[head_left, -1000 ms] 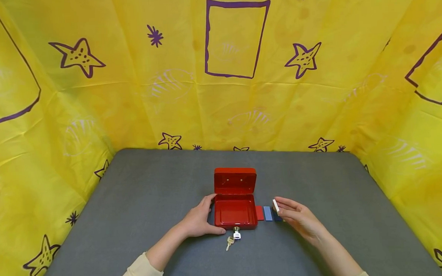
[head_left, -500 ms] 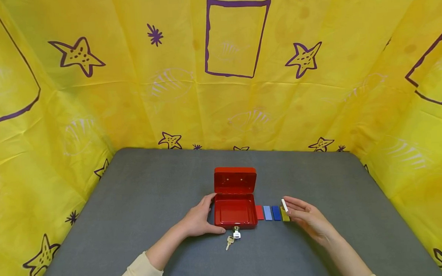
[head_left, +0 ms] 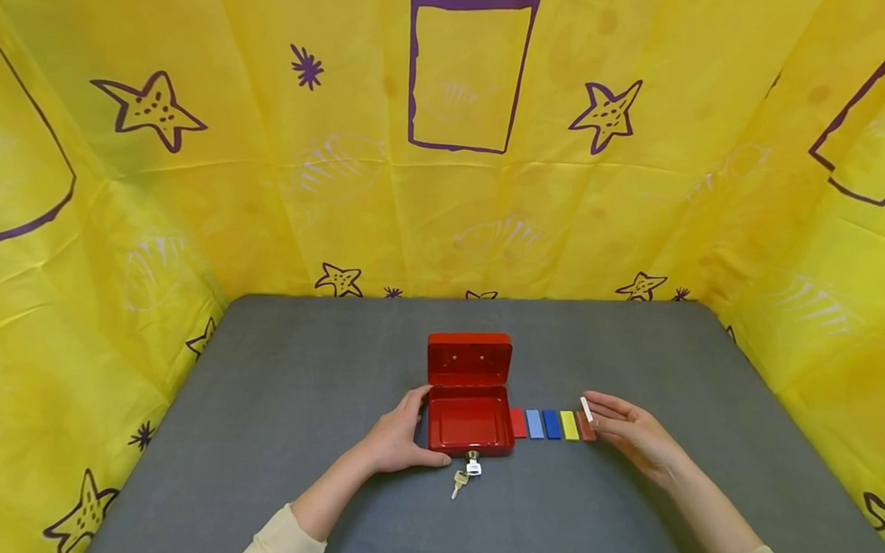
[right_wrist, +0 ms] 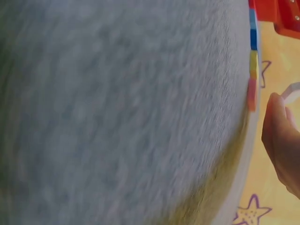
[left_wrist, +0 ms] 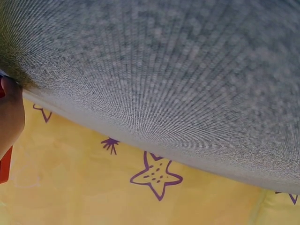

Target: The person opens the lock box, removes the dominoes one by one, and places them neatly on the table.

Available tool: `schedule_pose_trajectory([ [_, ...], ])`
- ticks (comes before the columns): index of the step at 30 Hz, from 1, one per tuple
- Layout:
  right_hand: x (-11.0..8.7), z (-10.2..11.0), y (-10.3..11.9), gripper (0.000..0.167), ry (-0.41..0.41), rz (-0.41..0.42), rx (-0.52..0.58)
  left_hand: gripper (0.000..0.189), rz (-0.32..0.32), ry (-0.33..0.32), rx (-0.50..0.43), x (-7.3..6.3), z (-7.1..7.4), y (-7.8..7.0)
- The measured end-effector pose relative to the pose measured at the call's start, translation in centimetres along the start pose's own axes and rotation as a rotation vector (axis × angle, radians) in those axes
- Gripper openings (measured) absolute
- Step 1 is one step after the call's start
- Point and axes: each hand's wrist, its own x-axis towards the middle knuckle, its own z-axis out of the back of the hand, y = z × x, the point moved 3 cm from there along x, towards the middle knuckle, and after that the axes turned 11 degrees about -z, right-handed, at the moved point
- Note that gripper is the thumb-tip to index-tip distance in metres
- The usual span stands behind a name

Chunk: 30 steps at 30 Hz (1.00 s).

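Observation:
An open red cash box (head_left: pixel 470 422) stands on the grey table, its lid raised at the back. My left hand (head_left: pixel 397 437) grips the box's left side, thumb at the front corner and fingers at the back one. Between thumb and fingertips, my right hand (head_left: pixel 639 440) pinches a thin white block (head_left: pixel 586 409). It overlaps the brownish-red block (head_left: pixel 585 426) at the row's right end in the head view. In the right wrist view the white block (right_wrist: pixel 292 93) appears raised off the table; the left wrist view catches only part of the left hand (left_wrist: pixel 10 112).
From the box's right side runs a row of flat blocks: red (head_left: pixel 519 424), light blue (head_left: pixel 535 424), dark blue (head_left: pixel 552 425), yellow (head_left: pixel 570 426), then brownish-red. One key (head_left: pixel 473 465) sits in the front lock, with a second key (head_left: pixel 460 482) hanging beside it. Yellow patterned cloth (head_left: pixel 379 213) surrounds the table.
The right hand has moved rightward along the row with the white block, uncovering the dark blue, yellow and brownish-red blocks. The left hand stays on the cash box.

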Motion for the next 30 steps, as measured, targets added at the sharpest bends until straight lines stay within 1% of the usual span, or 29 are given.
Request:
schedule_pose_trajectory([
  [5, 0.0, 1.0, -0.2, 0.066, 0.003, 0.016, -0.019, 0.104, 0.001, -0.002, 0.000, 0.1, 0.1, -0.1],
  [7, 0.0, 1.4, -0.3, 0.065, 0.016, 0.034, -0.027, 0.104, 0.000, -0.004, 0.002, 0.1, 0.1, -0.1],
  [9, 0.0, 1.7, -0.5, 0.064, 0.010, 0.038, -0.054, 0.104, 0.002, -0.004, 0.003, 0.2, 0.1, -0.1],
  [11, 0.0, 1.9, -0.6, 0.064, -0.014, 0.039, -0.096, 0.104, 0.004, -0.004, 0.003, 0.2, 0.1, -0.1],
  [15, -0.2, 2.1, -0.5, 0.064, -0.083, 0.027, -0.198, 0.104, 0.006, -0.001, 0.003, 0.2, 0.1, 0.0],
  [18, -0.3, 2.3, -0.4, 0.062, -0.131, 0.039, -0.302, 0.104, 0.004, 0.001, 0.002, 0.2, 0.1, 0.0],
  [22, -0.5, 2.3, -0.3, 0.057, -0.197, 0.095, -0.482, 0.104, 0.005, 0.003, 0.002, 0.2, 0.1, 0.0],
  [26, -0.7, 2.1, -0.2, 0.052, -0.253, 0.167, -0.635, 0.104, 0.009, 0.005, 0.004, 0.1, 0.0, 0.0],
  [30, -0.7, 1.8, -0.3, 0.051, -0.278, 0.203, -0.695, 0.104, 0.012, 0.005, 0.008, 0.1, 0.0, 0.0],
])
